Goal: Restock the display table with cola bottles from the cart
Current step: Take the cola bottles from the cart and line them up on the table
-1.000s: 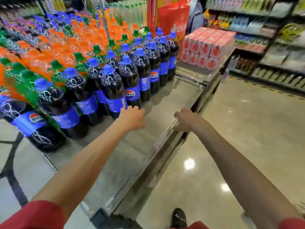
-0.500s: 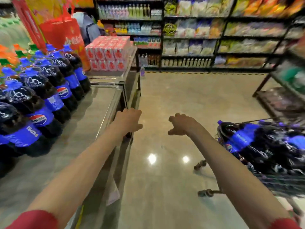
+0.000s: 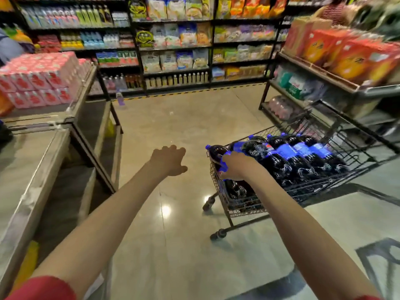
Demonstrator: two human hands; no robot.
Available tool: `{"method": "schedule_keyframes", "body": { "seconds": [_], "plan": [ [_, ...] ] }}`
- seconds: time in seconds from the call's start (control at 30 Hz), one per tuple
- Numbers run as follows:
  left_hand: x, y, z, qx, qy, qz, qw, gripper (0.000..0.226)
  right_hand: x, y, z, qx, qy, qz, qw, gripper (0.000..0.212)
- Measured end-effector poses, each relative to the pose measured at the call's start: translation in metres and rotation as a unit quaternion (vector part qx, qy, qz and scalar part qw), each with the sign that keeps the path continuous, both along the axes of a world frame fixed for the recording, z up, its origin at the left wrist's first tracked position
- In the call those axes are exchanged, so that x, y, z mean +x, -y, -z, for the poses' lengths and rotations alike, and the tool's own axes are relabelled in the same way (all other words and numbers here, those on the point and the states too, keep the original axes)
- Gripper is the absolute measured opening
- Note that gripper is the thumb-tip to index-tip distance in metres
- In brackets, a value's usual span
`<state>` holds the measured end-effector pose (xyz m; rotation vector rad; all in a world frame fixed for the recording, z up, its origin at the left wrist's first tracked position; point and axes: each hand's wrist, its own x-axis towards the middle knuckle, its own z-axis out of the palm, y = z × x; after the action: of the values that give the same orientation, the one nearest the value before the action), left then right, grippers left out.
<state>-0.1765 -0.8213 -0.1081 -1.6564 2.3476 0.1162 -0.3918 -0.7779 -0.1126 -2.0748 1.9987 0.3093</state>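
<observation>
A wire shopping cart (image 3: 355, 144) stands on the glossy floor (image 3: 173, 126), and everything else sits around it. To the cart's left, across a strip of floor, is the steel-topped display table (image 3: 32, 169). Beyond that table, a second one carries stacked pink-and-red cartons (image 3: 41, 79). Behind the cart, a tall dark shelving unit (image 3: 173, 50) of bagged snacks and drinks runs along the far wall. A metal rack (image 3: 313, 68) loaded with orange boxes (image 3: 346, 55) stands close to the cart's right. A small bottle (image 3: 119, 98) stands on the floor well left of the cart, by the far table's leg.

The cola bottles (image 3: 290, 154) are inside the cart, lying on their sides in a row, touching one another. Their long axes run slantwise, with the blue caps towards the shelving and the bases towards the viewer's right. More dark bottles show lower down through the cart's mesh.

The nearest cola bottle (image 3: 215, 153) lies at the cart's left corner, its long axis roughly level. Its cap pokes out over the rim towards the display table. The right hand (image 3: 236, 165) lies over this bottle, fingers curled down round its blue label.

The left hand (image 3: 168, 160) hangs above the floor just left of the cart. Its fingers are loosely straight and it holds nothing.
</observation>
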Motion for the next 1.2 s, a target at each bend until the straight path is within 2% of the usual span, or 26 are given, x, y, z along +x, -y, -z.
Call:
{"method": "schedule_keyframes", "body": {
  "seconds": [0.23, 0.47, 0.73, 0.97, 1.2],
  "plan": [
    [-0.088, -0.008, 0.012, 0.021, -0.018, 0.018, 0.999, 0.057, -0.084, -0.021, 0.013, 0.024, -0.015, 0.014, 0.999, 0.061],
    [-0.128, 0.007, 0.023, 0.039, -0.025, 0.023, 0.999, 0.06, -0.12, -0.007, 0.02, 0.041, -0.007, 0.014, 0.999, 0.066],
    [-0.148, 0.056, 0.044, 0.078, -0.059, 0.003, 0.995, 0.054, -0.145, 0.036, 0.031, 0.05, -0.008, 0.033, 0.998, 0.063],
    [-0.169, 0.127, 0.069, 0.123, -0.136, -0.022, 0.983, 0.042, -0.164, 0.101, 0.04, 0.043, -0.008, 0.05, 0.998, 0.054],
    [-0.191, 0.18, 0.094, 0.125, -0.127, -0.016, 0.984, 0.04, -0.174, 0.149, 0.056, 0.037, -0.007, 0.068, 0.997, 0.061]
  ]
}}
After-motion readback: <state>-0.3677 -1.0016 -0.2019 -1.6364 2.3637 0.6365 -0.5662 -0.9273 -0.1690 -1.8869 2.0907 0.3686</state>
